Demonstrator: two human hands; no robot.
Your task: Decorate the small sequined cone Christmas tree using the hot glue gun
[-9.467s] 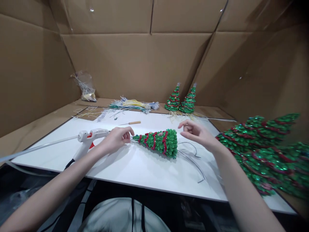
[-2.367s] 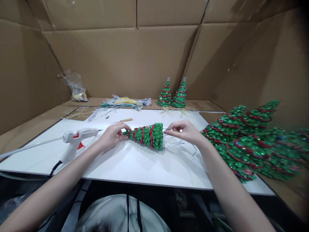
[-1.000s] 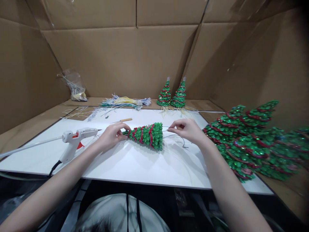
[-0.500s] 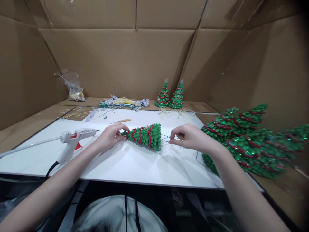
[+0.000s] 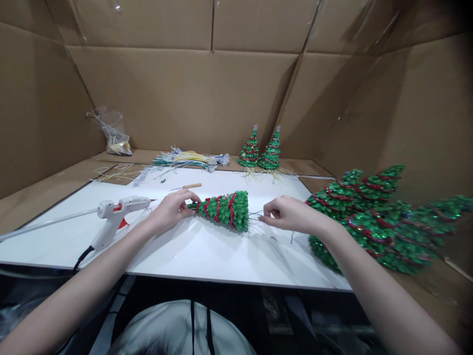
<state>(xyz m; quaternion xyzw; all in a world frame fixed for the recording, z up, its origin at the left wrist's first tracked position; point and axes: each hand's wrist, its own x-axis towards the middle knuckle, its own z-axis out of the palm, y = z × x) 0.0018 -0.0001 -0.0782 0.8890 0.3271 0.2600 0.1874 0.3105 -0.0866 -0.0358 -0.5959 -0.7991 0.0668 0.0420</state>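
- Pinching the pointed tip of the little green tree (image 5: pixel 225 211) with my left hand (image 5: pixel 170 211); it's lying on its side, mid white board (image 5: pixel 207 254).
- Meanwhile my right hand (image 5: pixel 290 215) is closed on the thin wires (image 5: pixel 254 215) poking out of its base.
- The glue gun (image 5: pixel 118 209) sits just left of that left hand, and the finished trees (image 5: pixel 369 217) are piled on the right.

Light from above falls bright on the white board (image 5: pixel 207 256), leaving a soft sheen and faint shadows beneath the sequin tree (image 5: pixel 223 211). The cardboard walls (image 5: pixel 177 98) darken toward the corners and bow at the edges; the pile of finished trees (image 5: pixel 373 222) looks slightly smeared.
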